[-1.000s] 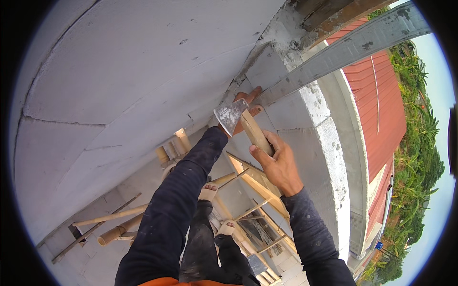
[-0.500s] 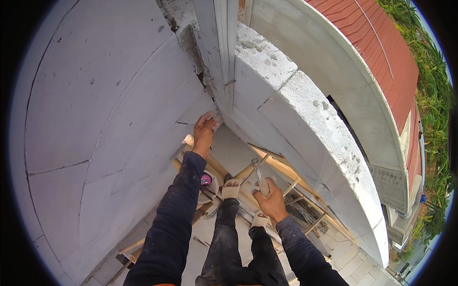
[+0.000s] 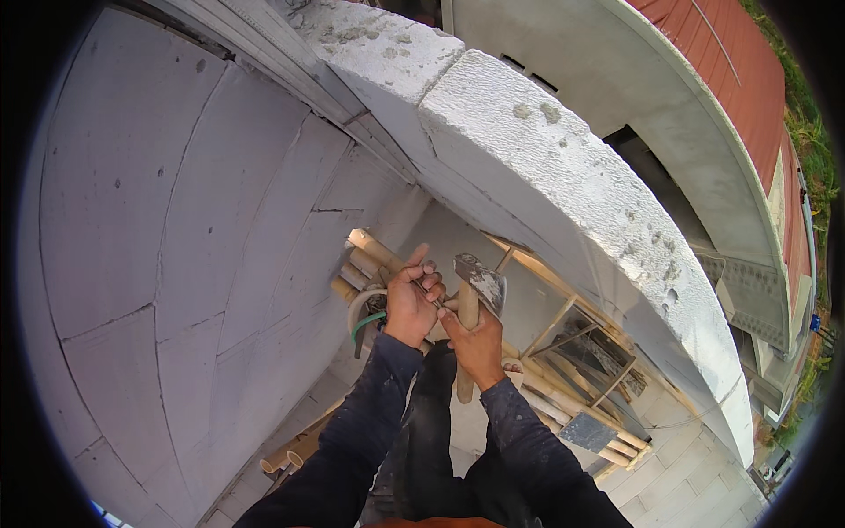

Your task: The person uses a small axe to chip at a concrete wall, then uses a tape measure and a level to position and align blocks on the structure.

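My right hand (image 3: 478, 345) grips a hammer by its pale wooden handle (image 3: 467, 387). The broad steel head (image 3: 481, 283), smeared with white, points up and away from me. Close beside it on the left is my left hand (image 3: 411, 304), with its fingers curled and the fingertips almost meeting my right thumb. Something thin and dark shows between the two hands, too small to name. Both hands are in front of my body, away from the block walls.
A tall pale block wall (image 3: 132, 229) rises on the left. A lower block wall (image 3: 563, 150) curves along the right, and a metal profile (image 3: 290, 62) stands where they meet. Below are bamboo poles (image 3: 374, 246), a green hose (image 3: 365, 324) and a wooden frame (image 3: 563, 321). Beyond is a red roof (image 3: 722, 53).
My left hand has drawn back from the wall corner towards my right hand. The hammer has turned and come nearer the left hand. My view has shifted to the right.
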### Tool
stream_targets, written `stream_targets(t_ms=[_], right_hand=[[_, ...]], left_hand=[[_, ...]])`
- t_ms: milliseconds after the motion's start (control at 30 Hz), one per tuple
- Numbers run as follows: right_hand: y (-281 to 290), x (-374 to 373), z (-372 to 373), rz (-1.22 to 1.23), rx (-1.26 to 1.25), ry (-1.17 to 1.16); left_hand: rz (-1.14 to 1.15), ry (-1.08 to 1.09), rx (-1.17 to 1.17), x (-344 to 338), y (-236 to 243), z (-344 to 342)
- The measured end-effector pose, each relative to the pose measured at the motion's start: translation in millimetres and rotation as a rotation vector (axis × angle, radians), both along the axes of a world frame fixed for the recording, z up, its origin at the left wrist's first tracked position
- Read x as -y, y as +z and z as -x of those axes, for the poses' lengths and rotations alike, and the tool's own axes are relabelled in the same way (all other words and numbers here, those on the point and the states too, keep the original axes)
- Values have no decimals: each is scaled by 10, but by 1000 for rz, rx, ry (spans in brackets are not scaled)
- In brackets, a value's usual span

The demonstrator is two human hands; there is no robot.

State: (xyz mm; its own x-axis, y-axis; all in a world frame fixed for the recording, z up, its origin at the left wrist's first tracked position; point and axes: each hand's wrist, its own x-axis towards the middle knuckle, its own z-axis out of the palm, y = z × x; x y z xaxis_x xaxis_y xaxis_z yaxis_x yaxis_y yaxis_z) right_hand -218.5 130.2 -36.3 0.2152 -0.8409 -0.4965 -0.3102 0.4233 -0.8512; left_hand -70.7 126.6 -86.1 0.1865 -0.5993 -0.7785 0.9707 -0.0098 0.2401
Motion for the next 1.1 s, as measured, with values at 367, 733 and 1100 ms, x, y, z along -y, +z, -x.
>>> stream_targets(t_ms=[367,733,1100], right_hand=[[242,-79,-49,-238,103,-104],[322,-278,-374,-27,61,-195],[583,-106,-579,125,2,-190]], left_hand=[[54,66,-38,-230,134,73],[34,244,-165,-447,174,-22],[72,400,-293,-512,203,-143]])
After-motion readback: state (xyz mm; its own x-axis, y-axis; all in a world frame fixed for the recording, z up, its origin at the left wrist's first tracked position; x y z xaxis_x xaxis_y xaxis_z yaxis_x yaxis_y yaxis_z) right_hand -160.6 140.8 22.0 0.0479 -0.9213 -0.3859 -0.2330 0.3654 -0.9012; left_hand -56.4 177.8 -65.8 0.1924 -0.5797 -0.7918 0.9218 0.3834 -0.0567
